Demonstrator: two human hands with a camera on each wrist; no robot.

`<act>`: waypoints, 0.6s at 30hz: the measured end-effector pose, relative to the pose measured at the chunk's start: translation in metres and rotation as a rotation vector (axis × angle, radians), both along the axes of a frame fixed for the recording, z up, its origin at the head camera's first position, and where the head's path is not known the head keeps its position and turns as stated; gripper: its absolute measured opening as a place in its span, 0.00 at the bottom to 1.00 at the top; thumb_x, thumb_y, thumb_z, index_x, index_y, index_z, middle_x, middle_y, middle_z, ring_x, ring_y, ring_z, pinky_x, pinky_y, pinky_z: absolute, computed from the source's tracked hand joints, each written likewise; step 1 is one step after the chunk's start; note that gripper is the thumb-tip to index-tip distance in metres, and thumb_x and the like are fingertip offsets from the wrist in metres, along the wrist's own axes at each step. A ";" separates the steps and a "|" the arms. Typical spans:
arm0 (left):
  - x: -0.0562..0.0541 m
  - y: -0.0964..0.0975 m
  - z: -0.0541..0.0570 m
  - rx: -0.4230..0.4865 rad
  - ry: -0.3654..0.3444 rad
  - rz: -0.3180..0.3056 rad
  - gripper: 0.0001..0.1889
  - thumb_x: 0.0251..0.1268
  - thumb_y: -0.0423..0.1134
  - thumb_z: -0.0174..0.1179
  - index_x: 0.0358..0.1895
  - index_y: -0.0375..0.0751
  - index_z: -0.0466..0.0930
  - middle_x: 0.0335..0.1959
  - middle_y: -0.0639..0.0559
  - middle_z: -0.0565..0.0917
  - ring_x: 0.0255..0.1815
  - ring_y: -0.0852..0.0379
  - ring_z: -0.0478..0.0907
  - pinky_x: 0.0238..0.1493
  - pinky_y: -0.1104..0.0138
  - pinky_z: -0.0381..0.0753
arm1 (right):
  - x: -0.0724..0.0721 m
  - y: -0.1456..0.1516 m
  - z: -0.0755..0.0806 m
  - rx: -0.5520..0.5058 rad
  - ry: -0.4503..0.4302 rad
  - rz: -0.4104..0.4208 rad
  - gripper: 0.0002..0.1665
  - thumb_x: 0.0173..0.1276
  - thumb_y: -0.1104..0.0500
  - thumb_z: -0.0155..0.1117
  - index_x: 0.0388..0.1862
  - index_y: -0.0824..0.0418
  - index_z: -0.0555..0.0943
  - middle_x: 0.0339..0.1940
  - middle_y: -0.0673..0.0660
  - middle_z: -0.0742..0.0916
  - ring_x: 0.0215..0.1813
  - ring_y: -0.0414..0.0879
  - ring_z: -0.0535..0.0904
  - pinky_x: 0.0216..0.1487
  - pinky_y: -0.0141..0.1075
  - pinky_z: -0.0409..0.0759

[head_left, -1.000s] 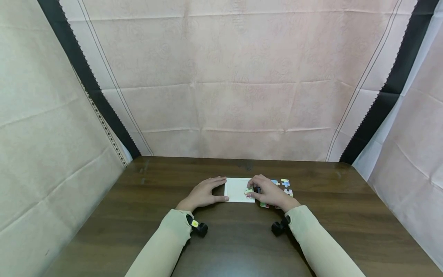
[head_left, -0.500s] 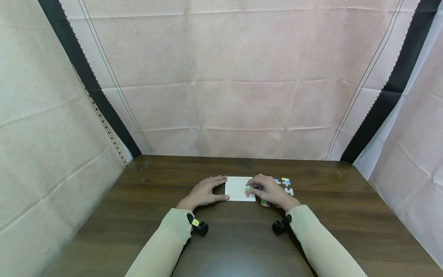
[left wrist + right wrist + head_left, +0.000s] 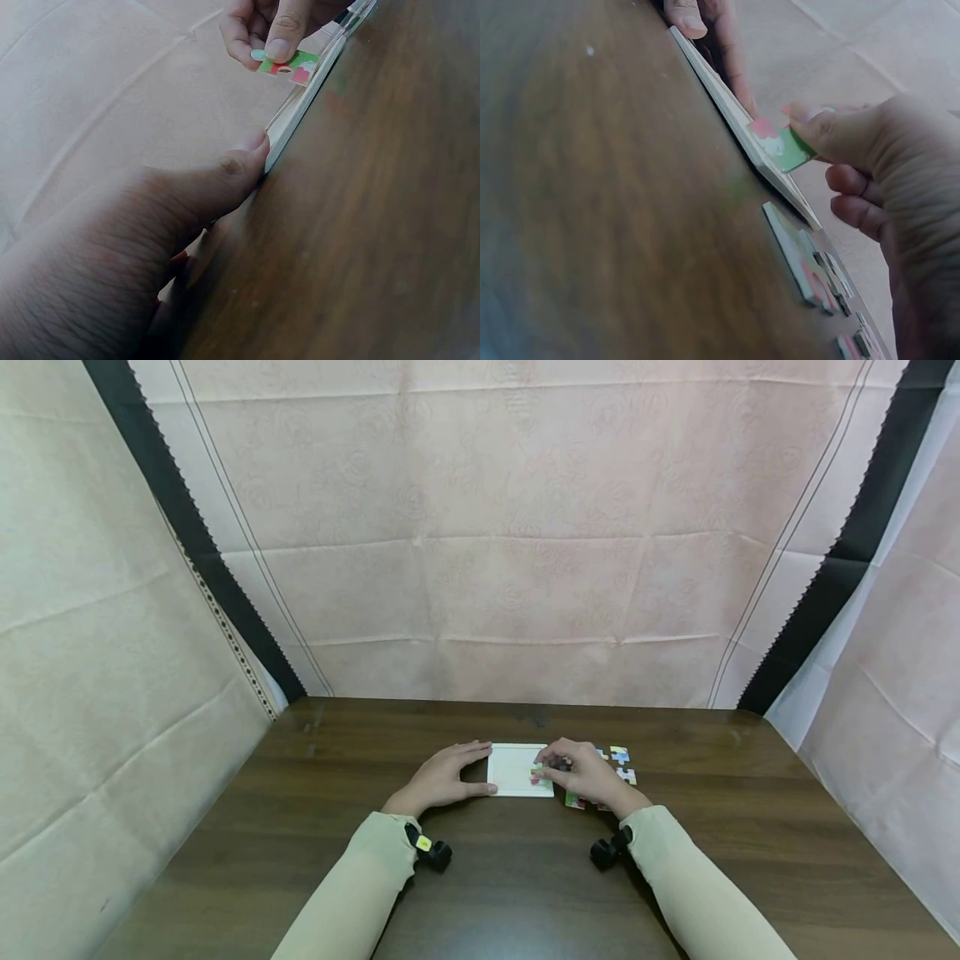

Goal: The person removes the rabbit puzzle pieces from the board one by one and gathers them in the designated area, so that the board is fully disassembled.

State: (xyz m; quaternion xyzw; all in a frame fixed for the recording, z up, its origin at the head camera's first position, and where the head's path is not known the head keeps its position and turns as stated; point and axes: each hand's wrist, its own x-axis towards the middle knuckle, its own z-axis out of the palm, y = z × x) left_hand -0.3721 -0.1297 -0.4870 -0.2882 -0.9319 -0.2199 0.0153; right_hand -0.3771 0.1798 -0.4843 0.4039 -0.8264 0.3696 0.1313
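A white puzzle tray (image 3: 512,770) with a raised rim lies flat on the table between both hands. My left hand (image 3: 448,777) rests at its left side, thumb and fingers spread against the edge. Over the tray's right part, my right hand (image 3: 583,772) pinches a jigsaw piece (image 3: 289,65) between thumb and fingers. The piece is green with pink, red and white patches. In the right wrist view it is tilted, close over the tray's rim (image 3: 739,120).
Several loose jigsaw pieces (image 3: 619,754) lie on the dark wooden table (image 3: 495,877) right of the tray, partly hidden by the right hand. Pale cloth (image 3: 517,568) hangs behind the table and at both sides.
The pinched jigsaw piece has turned slightly in the right fingers, showing more pink now. The left hand and the tray stay where they were.
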 end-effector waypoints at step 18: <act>0.001 -0.001 0.000 0.013 -0.011 -0.007 0.47 0.57 0.78 0.56 0.78 0.60 0.63 0.78 0.55 0.63 0.79 0.49 0.56 0.75 0.47 0.56 | 0.011 0.029 0.006 -0.083 0.001 -0.049 0.08 0.66 0.58 0.73 0.43 0.55 0.87 0.37 0.45 0.86 0.37 0.40 0.82 0.32 0.37 0.81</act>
